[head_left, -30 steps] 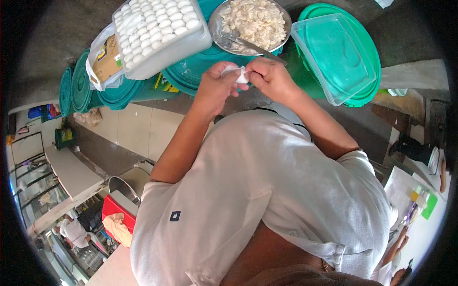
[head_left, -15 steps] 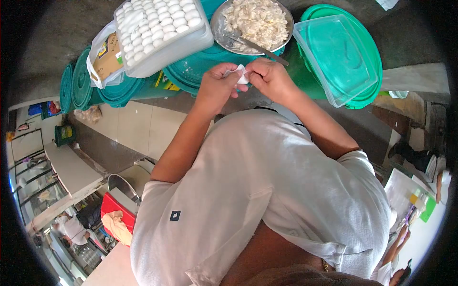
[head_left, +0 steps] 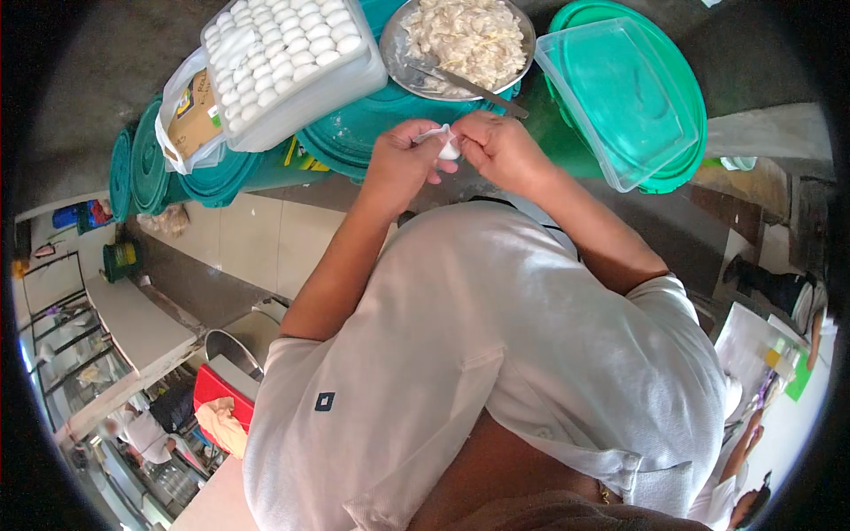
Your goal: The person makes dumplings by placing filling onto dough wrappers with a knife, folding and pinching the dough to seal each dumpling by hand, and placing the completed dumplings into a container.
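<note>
A small white dough dumpling (head_left: 450,149) is held between my two hands, in front of my belly. My left hand (head_left: 409,161) cradles it, thumb on top and fingers curled beneath. My right hand (head_left: 503,149) pinches its upper edge between thumb and fingertips. Just beyond my hands stands a metal bowl (head_left: 390,44) of pale, shredded-looking filling (head_left: 465,37). A flat metal spreader (head_left: 469,86) lies across the bowl's near rim. Left of the bowl, a translucent plastic tub (head_left: 310,99) holds rows of white rounded pieces (head_left: 283,44). Whether filling is inside the dumpling is hidden.
Green lidded drums (head_left: 354,137) support the tub and bowl. A clear plastic lid (head_left: 611,97) lies on the right drum's green lid (head_left: 682,88). Left of the tub is a bag with a cardboard box (head_left: 193,115). Other people are at both sides in the background.
My right fingers have shifted slightly along the dumpling's edge, and its white body now shows lower between my hands. The view has shifted a little; the tub and bowl appear slightly further left.
</note>
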A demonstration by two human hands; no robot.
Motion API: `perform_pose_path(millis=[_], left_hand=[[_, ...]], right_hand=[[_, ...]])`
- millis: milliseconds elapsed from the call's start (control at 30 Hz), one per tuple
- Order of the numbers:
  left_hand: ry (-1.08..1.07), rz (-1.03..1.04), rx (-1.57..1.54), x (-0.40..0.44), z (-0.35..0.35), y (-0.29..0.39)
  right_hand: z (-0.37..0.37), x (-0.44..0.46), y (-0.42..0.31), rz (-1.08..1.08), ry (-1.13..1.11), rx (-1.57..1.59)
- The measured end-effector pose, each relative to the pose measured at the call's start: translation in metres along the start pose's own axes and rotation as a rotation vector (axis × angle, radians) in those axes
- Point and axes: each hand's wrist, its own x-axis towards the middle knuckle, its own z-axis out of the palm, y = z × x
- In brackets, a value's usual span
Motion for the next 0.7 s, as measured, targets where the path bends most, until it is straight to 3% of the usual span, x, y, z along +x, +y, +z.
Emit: perform_pose_path(millis=[67, 133, 167, 233, 367, 467, 533, 567, 633, 700], left_hand=[[-0.004, 0.005, 0.012, 0.0, 0.0, 0.0], [-0.01, 0.008, 0.029, -0.001, -0.001, 0.001], [-0.02, 0.01, 0.047, -0.001, -0.001, 0.001], [0.0, 0.015, 0.013, -0.005, 0.001, 0.004], [0.02, 0.05, -0.051, -0.001, 0.0, -0.003], [0.004, 0.062, 0.017, -0.001, -0.001, -0.005], [0.009, 0.067, 0.039, -0.002, -0.001, -0.003], [0.013, 0.072, 0.059, -0.002, -0.001, -0.002], [0.024, 0.068, 0.06, -0.002, -0.001, -0.003], [0.031, 0.063, 0.062, -0.002, 0.001, -0.002]], right_hand=[[-0.002, 0.001, -0.008, 0.02, 0.02, 0.016], [-0.004, 0.002, -0.015, 0.304, -0.018, 0.25], [-0.003, 0.002, -0.013, 0.303, -0.018, 0.25], [-0.002, 0.001, -0.005, 0.105, 0.0, 0.135], [-0.001, 0.001, 0.0, 0.156, 0.006, 0.156], [-0.005, 0.002, -0.006, 0.034, -0.02, 0.064], [-0.008, 0.005, -0.018, 0.264, -0.043, 0.163], [-0.006, 0.005, -0.015, 0.262, -0.043, 0.164], [0.001, 0.006, -0.004, 0.034, 0.039, 0.102], [0.004, 0.004, 0.0, 0.066, 0.024, 0.098]])
